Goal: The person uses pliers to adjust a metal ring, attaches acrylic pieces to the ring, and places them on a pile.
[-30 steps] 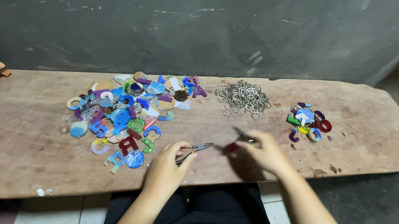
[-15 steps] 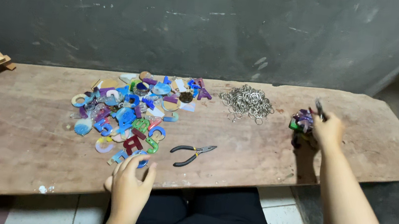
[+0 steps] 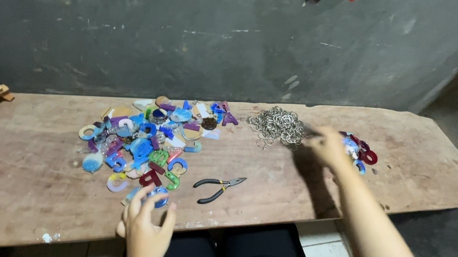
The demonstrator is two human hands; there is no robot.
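While the left hand (image 3: 146, 228) pinches a round blue charm (image 3: 157, 196) at the near edge of the colourful pile (image 3: 151, 137), the right hand (image 3: 329, 147) hovers blurred by the metal rings (image 3: 277, 125), grip unclear. Pliers (image 3: 217, 188) lie loose on the desk (image 3: 25, 181) between them, in easy reach.

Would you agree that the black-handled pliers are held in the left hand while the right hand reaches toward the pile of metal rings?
Not quite: the head view shows the black-handled pliers lying free on the wooden board, not held. The left hand touches a blue piece; the right hand reaches toward the pile of metal rings.

Left hand (image 3: 146, 228) curled; right hand (image 3: 329, 147) outstretched.
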